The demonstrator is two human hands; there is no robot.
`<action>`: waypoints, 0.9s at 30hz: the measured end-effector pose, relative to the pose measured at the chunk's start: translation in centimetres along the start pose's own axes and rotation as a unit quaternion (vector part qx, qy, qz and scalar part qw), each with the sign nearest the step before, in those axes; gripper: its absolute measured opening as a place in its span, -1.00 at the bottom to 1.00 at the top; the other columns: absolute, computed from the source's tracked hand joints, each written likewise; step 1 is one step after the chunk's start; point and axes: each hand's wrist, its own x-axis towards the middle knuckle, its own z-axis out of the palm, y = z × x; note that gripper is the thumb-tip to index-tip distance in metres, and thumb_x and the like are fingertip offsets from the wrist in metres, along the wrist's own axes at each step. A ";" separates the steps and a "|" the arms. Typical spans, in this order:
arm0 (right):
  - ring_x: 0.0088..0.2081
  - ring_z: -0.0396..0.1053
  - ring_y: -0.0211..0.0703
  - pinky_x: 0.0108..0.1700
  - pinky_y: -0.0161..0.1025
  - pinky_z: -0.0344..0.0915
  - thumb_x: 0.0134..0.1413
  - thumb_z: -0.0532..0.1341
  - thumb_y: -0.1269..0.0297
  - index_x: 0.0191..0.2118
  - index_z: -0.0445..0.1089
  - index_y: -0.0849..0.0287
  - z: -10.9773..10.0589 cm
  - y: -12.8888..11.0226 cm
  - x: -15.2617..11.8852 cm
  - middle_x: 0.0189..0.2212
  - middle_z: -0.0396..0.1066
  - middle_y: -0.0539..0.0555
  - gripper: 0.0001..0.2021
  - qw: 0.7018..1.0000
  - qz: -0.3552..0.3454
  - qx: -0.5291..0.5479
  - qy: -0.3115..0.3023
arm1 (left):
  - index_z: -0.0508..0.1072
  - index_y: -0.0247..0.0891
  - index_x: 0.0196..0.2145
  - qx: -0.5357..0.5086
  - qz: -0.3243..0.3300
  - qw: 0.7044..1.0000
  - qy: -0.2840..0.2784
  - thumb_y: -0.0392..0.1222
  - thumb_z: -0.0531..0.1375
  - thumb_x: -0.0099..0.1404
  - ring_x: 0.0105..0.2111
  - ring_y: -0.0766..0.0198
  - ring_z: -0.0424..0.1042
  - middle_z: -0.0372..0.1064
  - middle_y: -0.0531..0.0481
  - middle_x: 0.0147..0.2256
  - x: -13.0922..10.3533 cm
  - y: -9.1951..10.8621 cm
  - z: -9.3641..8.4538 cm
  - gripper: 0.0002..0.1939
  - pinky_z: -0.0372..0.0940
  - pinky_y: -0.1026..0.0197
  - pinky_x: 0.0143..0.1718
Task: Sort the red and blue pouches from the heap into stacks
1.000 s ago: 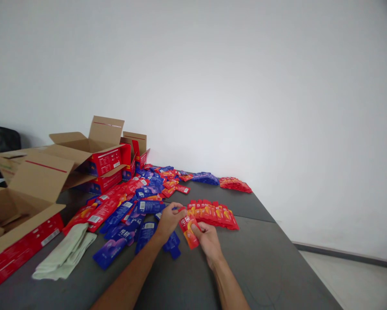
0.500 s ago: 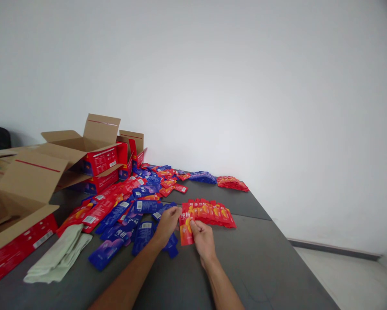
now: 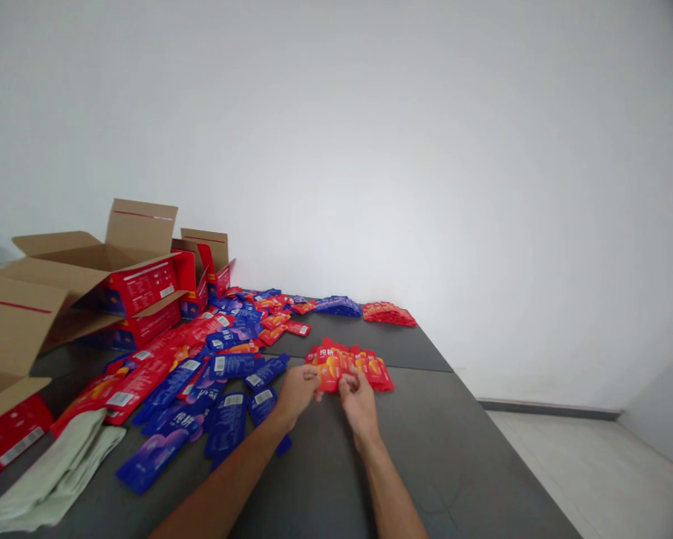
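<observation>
Head view: 1 red pouch (image 3: 329,373), long axis pointing away, overlaps the left part of the red row (image 3: 377,370). Left hand (image 3: 298,391) pinches its left edge; right hand (image 3: 361,403), nearer the row's middle, curls at its lower right corner, hold unclear.

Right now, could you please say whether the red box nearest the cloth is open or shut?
Open: the red box has its cardboard flap raised, exposing the brown inside.

Folded pale cloth (image 3: 47,475), open cartons (image 3: 145,287), white wall (image 3: 397,150)
</observation>
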 end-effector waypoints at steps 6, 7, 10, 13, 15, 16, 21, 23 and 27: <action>0.06 0.36 0.04 0.16 -0.08 0.21 0.07 0.10 0.27 0.07 0.41 0.31 -2.4 1.4 1.8 0.04 0.42 0.27 -0.55 0.968 -0.102 -0.228 0.028 | 0.34 -0.36 0.10 0.163 0.078 0.983 0.019 -0.28 0.09 0.23 -0.51 0.27 0.47 0.51 -0.04 -0.42 2.7 0.6 3.8 -0.54 0.38 0.22 -0.42; 0.08 0.34 0.05 0.18 -0.07 0.19 0.11 0.06 0.28 0.06 0.43 0.31 -2.8 1.6 2.1 0.05 0.41 0.28 -0.56 0.960 -0.114 -0.255 0.035 | 0.36 -0.36 0.09 0.211 0.104 0.972 0.020 -0.31 0.07 0.24 -0.41 0.25 0.50 0.53 -0.09 -0.34 2.9 0.7 4.5 -0.55 0.40 0.19 -0.29; 0.07 0.33 0.05 0.18 -0.05 0.18 0.17 -0.02 0.34 0.05 0.45 0.33 -3.6 2.5 3.0 0.04 0.42 0.29 -0.56 0.940 -0.134 -0.309 0.047 | 0.42 -0.35 0.06 0.336 0.167 0.927 0.015 -0.38 0.04 0.23 -0.04 0.18 0.44 0.48 -0.21 -0.05 3.2 0.4 6.3 -0.56 0.25 0.13 0.08; 0.10 0.29 0.05 0.17 -0.05 0.14 0.17 -0.05 0.41 0.06 0.45 0.35 -4.0 3.4 3.6 0.05 0.41 0.30 -0.55 0.920 -0.132 -0.366 0.047 | 0.42 -0.34 0.08 0.420 0.174 0.890 -0.020 -0.37 0.03 0.25 0.12 0.14 0.31 0.38 -0.24 0.08 3.2 -0.3 7.6 -0.55 0.14 0.13 0.18; 0.11 0.26 0.06 0.15 -0.07 0.13 0.16 -0.04 0.42 0.10 0.41 0.33 -4.0 3.9 3.8 0.09 0.38 0.28 -0.53 0.908 -0.113 -0.401 0.048 | 0.41 -0.34 0.09 0.459 0.170 0.871 -0.033 -0.34 0.02 0.28 0.14 0.11 0.28 0.35 -0.26 0.10 3.0 -0.6 8.1 -0.56 0.14 0.13 0.18; 0.11 0.25 0.07 0.13 -0.08 0.14 0.16 -0.03 0.41 0.12 0.40 0.31 -4.0 4.0 3.8 0.11 0.36 0.26 -0.53 0.903 -0.100 -0.415 0.050 | 0.40 -0.34 0.10 0.473 0.170 0.864 -0.036 -0.33 0.01 0.29 0.14 0.10 0.27 0.34 -0.27 0.10 3.0 -0.7 8.2 -0.56 0.14 0.12 0.17; 0.07 0.23 0.11 0.06 -0.10 0.15 0.18 -0.02 0.35 0.14 0.38 0.28 -4.0 4.2 3.7 0.12 0.35 0.23 -0.53 0.897 -0.063 -0.433 0.067 | 0.37 -0.30 0.13 0.502 0.173 0.846 -0.048 -0.26 0.02 0.31 0.09 0.07 0.29 0.35 -0.25 0.06 2.8 0.0 8.5 -0.55 0.16 0.12 0.12; 0.06 0.22 0.10 0.05 -0.09 0.14 0.18 -0.02 0.33 0.14 0.38 0.28 -4.1 4.3 3.9 0.13 0.34 0.23 -0.53 0.899 -0.067 -0.426 0.081 | 0.37 -0.30 0.13 0.503 0.174 0.845 -0.053 -0.25 0.02 0.32 0.05 0.07 0.31 0.36 -0.24 0.03 2.8 0.4 8.9 -0.55 0.18 0.13 0.10; 0.06 0.20 0.09 0.03 -0.07 0.13 0.20 -0.03 0.28 0.13 0.39 0.23 -4.8 4.9 4.4 0.12 0.35 0.22 -0.54 0.904 -0.061 -0.405 0.121 | 0.39 -0.30 0.11 0.509 0.167 0.842 -0.066 -0.26 -0.03 0.34 0.00 0.08 0.33 0.39 -0.24 -0.02 3.0 1.0 10.1 -0.57 0.21 0.13 0.03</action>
